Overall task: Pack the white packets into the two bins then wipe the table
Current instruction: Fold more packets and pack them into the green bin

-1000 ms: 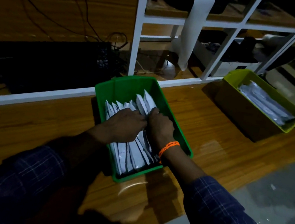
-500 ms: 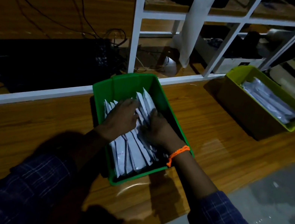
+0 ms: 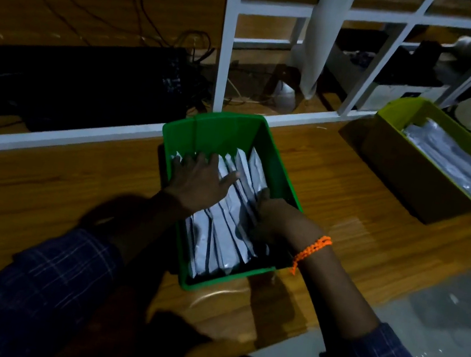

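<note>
A green bin [image 3: 220, 131] stands on the wooden table [image 3: 35, 199] in front of me, filled with a row of white packets [image 3: 223, 239] lying side by side. My left hand [image 3: 199, 181] lies flat on the left packets with its fingers spread. My right hand [image 3: 280, 217], an orange band at its wrist, reaches down along the right side of the packets; its fingertips are hidden among them. A second, yellow-green bin [image 3: 397, 112] at the far right of the table also holds white packets [image 3: 448, 159].
A white frame rail [image 3: 78, 135] runs along the table's back edge, with a white upright [image 3: 226, 35] behind the green bin. Beyond it lie a black device [image 3: 72, 80] and cables. A white cloth [image 3: 323, 30] hangs from the shelving. Grey floor [image 3: 438, 324] shows at the right.
My left hand has slid forward and flattened with spread fingers on the packets. My right hand has moved back and down along the right side. The packets now lie flatter and straighter.
</note>
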